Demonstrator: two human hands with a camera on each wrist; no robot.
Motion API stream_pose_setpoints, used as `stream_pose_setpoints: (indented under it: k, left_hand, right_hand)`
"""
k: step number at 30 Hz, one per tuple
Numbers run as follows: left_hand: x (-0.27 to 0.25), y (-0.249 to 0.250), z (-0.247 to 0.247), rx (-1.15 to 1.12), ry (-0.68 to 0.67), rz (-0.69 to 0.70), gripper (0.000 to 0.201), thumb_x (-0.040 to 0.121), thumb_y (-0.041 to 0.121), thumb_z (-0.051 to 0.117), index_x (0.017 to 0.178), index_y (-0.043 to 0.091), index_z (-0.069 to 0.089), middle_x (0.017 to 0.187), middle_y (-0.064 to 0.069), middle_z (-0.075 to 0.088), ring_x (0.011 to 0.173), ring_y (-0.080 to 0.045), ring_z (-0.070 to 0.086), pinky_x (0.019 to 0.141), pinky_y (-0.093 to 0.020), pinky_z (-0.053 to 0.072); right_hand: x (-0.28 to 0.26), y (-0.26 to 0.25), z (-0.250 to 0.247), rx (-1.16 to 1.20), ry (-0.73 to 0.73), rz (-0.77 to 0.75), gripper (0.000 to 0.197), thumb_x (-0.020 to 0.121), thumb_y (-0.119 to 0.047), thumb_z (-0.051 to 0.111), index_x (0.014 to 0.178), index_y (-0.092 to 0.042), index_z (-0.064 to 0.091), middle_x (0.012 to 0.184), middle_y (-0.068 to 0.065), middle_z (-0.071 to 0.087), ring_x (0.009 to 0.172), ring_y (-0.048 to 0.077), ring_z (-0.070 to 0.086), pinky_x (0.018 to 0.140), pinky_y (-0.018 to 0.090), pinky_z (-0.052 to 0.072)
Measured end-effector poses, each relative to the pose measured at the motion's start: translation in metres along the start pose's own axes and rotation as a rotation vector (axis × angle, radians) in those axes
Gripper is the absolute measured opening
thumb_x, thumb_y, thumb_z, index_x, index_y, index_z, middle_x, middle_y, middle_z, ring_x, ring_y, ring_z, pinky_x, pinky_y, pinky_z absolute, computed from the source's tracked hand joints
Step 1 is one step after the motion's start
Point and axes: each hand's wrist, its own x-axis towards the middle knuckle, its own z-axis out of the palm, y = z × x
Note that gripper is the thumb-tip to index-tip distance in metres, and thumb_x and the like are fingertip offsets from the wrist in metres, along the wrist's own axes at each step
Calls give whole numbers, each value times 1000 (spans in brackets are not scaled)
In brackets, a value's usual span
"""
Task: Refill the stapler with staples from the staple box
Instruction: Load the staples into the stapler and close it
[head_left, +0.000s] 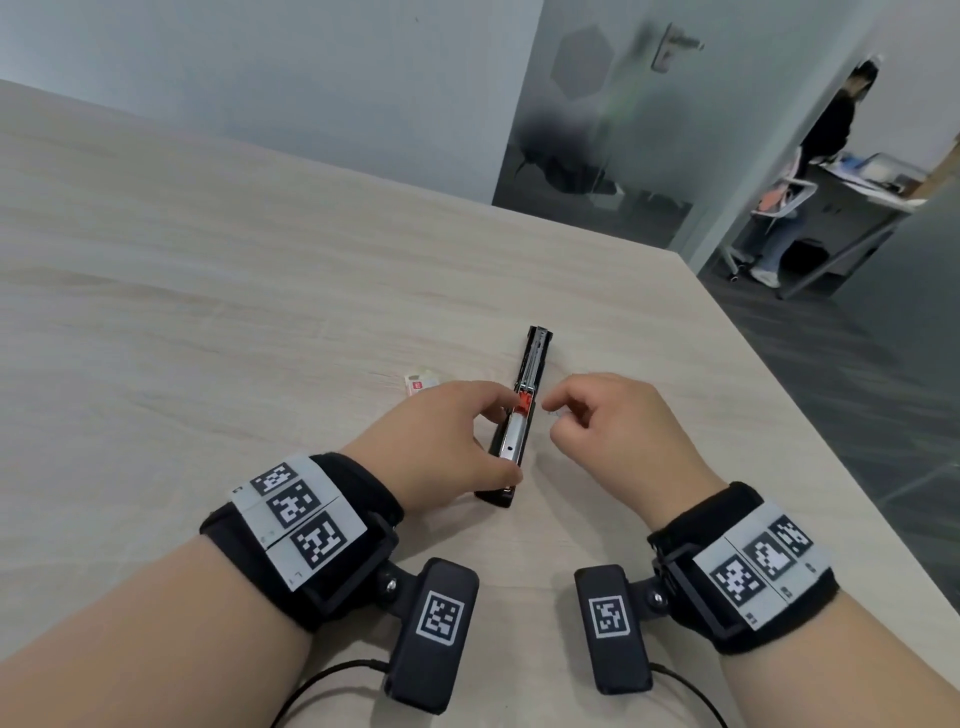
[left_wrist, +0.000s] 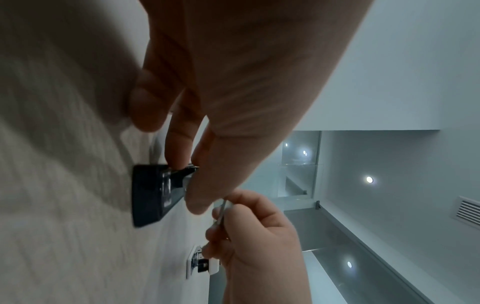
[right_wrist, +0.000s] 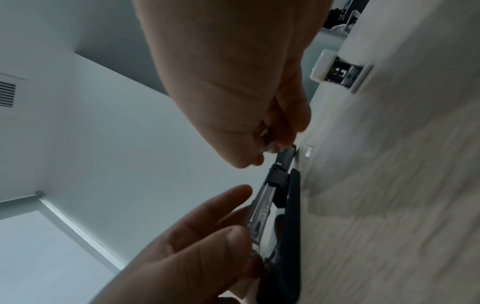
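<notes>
A black stapler lies opened out flat on the table, its metal magazine facing up with a red pusher in it. My left hand grips the magazine from the left, thumb near the hinge end and forefinger by the pusher; the left wrist view shows these fingers on the stapler. Just right of the stapler, my right hand pinches a thin strip of staples. The small white staple box lies left of the stapler, partly behind my left hand, and stands open in the right wrist view.
The pale wooden table ends at a right edge close to my right hand. A tiny pale scrap lies on the table by the stapler's far end. A person sits at a desk far beyond a glass wall.
</notes>
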Motion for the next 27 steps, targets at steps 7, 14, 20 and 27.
stream_pose_setpoints:
  k: [7,14,20,27]
  left_hand:
    - [4,-4,1,-7,-20,-17,67,76,39,82,138,42,56,120,22,63,84,-6,72,54,-19,51]
    - [5,-6,1,-7,-8,4,65,77,37,81,138,41,56,121,21,63,90,-4,69,53,-15,44]
    - [6,-8,2,-12,-13,-1,67,77,38,82,139,40,56,121,21,63,87,-6,71,53,-15,47]
    - [7,-9,2,-1,-18,4,65,77,39,82,137,41,57,120,21,63,85,-6,71,52,-16,47]
  right_hand:
    - [8,-10,4,515,78,163,14,86,-14,74,80,-27,76,78,-4,79,70,4,71,67,27,52]
    - [13,-9,14,455,34,168,12,86,-17,72,79,-27,73,79,-3,79,79,17,73,78,40,57]
    - [12,-7,15,504,75,169,14,88,-17,74,78,-27,74,79,-2,79,78,15,72,73,32,55]
    - [11,-4,18,455,38,154,8,88,-19,74,83,-24,76,68,-20,71,57,1,60,58,22,46]
